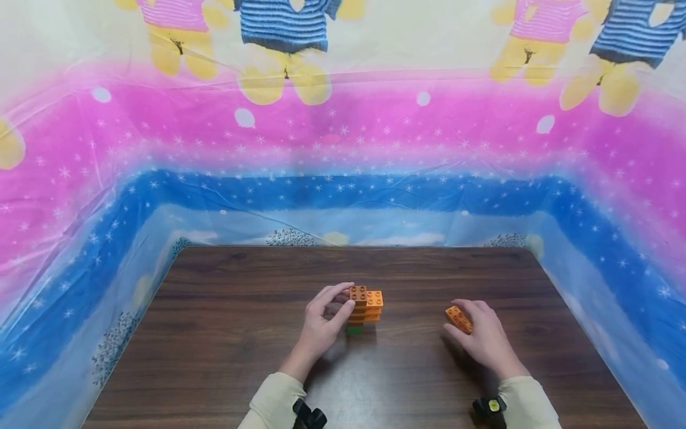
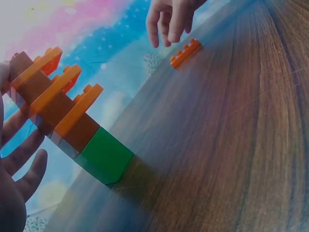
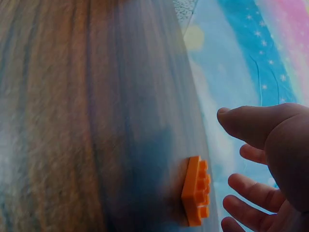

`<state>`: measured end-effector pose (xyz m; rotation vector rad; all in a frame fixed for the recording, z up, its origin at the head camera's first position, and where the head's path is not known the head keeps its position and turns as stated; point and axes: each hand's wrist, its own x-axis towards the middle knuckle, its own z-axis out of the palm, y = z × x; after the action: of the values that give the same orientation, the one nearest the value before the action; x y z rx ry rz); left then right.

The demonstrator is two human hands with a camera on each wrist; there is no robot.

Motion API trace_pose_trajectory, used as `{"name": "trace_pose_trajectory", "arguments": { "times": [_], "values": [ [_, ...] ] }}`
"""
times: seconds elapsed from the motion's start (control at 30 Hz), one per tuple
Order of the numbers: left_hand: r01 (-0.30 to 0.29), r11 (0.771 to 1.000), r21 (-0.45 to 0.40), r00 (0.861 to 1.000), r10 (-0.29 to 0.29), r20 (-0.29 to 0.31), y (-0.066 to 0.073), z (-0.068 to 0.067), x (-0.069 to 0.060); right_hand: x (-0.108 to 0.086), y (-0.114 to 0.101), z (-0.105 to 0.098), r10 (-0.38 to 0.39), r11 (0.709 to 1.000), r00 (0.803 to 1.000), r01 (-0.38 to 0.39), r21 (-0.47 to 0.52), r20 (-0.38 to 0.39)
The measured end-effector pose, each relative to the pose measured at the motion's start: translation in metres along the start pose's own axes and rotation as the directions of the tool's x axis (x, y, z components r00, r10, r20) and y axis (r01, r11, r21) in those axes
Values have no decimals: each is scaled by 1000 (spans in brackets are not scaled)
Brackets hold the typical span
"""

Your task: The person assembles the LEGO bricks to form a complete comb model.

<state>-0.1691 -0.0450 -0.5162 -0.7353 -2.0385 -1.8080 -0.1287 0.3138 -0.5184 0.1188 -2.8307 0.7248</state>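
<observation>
A tower of toy building bricks stands upright on the table. It has a green brick at its foot, with brown bricks and flat orange bricks alternating above. The orange ones jut out to one side. My left hand holds the tower near its top, thumb on the near side. A separate flat orange brick with studs up lies on the table to the right. Just over it hovers my right hand, fingers spread and apart from the brick in the right wrist view.
The dark wood-grain table has its far edge against a patterned cloth that hangs behind and along both sides. Black camera straps sit on the wrists over pale sleeves.
</observation>
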Motion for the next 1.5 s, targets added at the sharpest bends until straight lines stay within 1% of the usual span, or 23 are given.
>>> {"name": "trace_pose_trajectory", "arguments": {
  "times": [0.27,0.43,0.53,0.6,0.67,0.73,0.83,0.93,1.27,1.4,1.5],
  "values": [
    [18,1000,21,1000,-18,5,3,-1,0,-4,8,3,60,997,997,-58,-48,46],
    [10,999,45,1000,-10,-9,12,1,1,-5,13,5,90,995,993,-85,-61,78],
    [6,999,45,1000,-5,-14,18,1,2,-5,14,6,98,993,991,-92,-69,90],
    [9,999,44,1000,-8,-15,19,1,2,-5,14,7,100,993,991,-94,-73,93],
    [16,999,40,1000,-16,-14,16,1,2,-4,15,7,100,993,991,-93,-75,92],
    [24,999,30,1000,-24,-10,11,0,2,-4,16,8,99,993,991,-92,-77,90],
    [23,1000,6,1000,-23,-1,2,0,1,-3,17,8,101,993,991,-94,-78,92],
    [16,1000,-6,1000,-16,5,-2,-1,1,-3,18,9,110,992,989,-103,-74,99],
    [23,1000,15,1000,-23,-11,-3,1,0,-2,18,12,178,983,977,-171,-70,121],
    [25,1000,4,1000,-25,-1,0,0,0,-2,18,11,184,981,975,-175,-80,126],
    [16,1000,-4,1000,-16,5,2,-1,0,-2,18,11,177,982,976,-168,-82,123]
  ]
}}
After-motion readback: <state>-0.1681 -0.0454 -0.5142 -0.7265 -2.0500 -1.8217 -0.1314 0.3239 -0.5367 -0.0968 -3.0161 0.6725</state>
